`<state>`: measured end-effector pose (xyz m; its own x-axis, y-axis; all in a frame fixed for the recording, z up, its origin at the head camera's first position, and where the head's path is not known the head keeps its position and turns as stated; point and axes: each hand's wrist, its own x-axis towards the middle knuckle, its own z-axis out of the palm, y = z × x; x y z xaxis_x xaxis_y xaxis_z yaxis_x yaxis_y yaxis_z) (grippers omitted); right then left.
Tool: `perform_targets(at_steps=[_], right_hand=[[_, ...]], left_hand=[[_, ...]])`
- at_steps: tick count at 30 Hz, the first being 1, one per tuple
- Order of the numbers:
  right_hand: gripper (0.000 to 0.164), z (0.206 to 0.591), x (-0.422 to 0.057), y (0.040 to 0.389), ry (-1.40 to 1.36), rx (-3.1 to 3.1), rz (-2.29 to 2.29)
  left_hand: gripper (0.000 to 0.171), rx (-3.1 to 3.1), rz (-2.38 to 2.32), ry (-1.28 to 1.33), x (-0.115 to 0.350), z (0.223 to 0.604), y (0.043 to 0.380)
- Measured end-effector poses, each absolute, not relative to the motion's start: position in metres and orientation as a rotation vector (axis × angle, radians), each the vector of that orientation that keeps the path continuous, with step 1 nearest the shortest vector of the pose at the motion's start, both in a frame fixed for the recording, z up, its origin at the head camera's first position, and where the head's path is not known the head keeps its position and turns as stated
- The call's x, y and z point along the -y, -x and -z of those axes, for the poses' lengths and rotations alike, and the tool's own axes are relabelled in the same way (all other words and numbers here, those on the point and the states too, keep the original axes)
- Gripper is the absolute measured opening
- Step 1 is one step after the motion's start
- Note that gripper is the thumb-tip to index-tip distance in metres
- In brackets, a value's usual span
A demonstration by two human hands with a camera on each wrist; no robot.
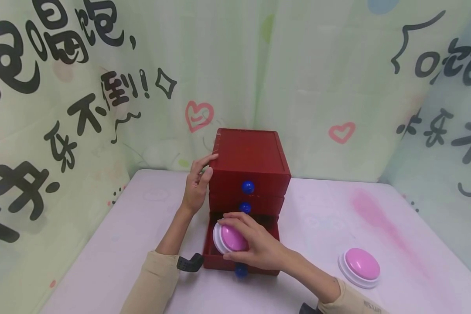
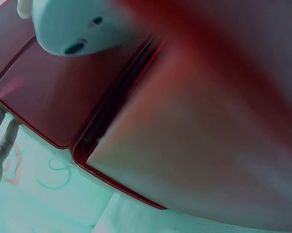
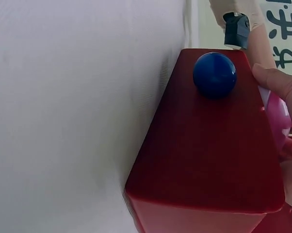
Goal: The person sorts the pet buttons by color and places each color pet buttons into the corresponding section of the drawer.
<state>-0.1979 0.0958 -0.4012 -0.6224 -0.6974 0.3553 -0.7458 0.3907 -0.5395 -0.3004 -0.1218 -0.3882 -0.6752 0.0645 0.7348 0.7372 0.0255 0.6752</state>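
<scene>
A red drawer cabinet (image 1: 247,150) with blue knobs stands at the middle of the table, its bottom drawer (image 1: 220,262) pulled out. My right hand (image 1: 257,244) grips a round push button (image 1: 232,239) with a pink dome and white base, thumb low and fingers over its far rim. The push button is tilted within the open drawer; part of it hides behind the hand. In the right wrist view, the drawer front (image 3: 199,145) with its knob (image 3: 214,75) covers most of it. My left hand (image 1: 197,185) touches the cabinet's upper left side with extended fingers.
A second pink and white push button (image 1: 363,264) lies on the table (image 1: 318,226) to the right. Behind stands a pale curtain (image 1: 310,87) with dark lettering and hearts. Black wrist cameras (image 1: 190,263) sit on both sleeves, the left one close beside the drawer.
</scene>
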Motion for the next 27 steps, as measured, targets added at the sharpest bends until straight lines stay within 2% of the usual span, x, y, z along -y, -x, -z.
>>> perform_targets(at_steps=[5,21,27], right_hand=[[0.069,0.403,-0.096,0.200,-1.299,2.670,-1.043],[0.045,0.412,-0.093,0.208,-1.286,2.846,-1.081],[0.044,0.411,-0.094,0.206,-1.282,2.837,-1.057]], left_hand=[[0.043,1.781,1.709,0.811,0.122,0.388,0.300],[0.043,1.758,1.713,0.820,0.122,0.387,0.300],[0.043,1.747,1.728,0.829,0.121,0.387,0.300]])
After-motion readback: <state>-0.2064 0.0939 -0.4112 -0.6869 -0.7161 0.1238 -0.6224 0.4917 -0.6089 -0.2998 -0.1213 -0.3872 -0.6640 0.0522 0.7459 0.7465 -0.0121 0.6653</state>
